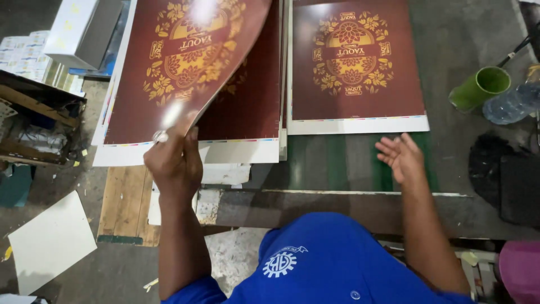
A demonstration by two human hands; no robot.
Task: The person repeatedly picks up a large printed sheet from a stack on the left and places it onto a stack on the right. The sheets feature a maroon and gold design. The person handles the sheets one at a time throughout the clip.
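My left hand [171,160] pinches the near corner of a glossy maroon printed sheet [185,62] with a gold floral design, lifting and curling it off a stack of like sheets [247,121] on the left. To the right lies a second stack of the same maroon sheets [357,67], flat with a white border. My right hand [400,157] hovers open, palm up, just below that right stack, holding nothing. My blue shirt fills the bottom of the view.
A green cup [479,87] and a clear plastic bottle [514,103] lie at the right on the dark worktable [349,169]. White boxes [84,28] sit at top left, a wooden crate [34,121] at left, a white card [50,242] on the floor.
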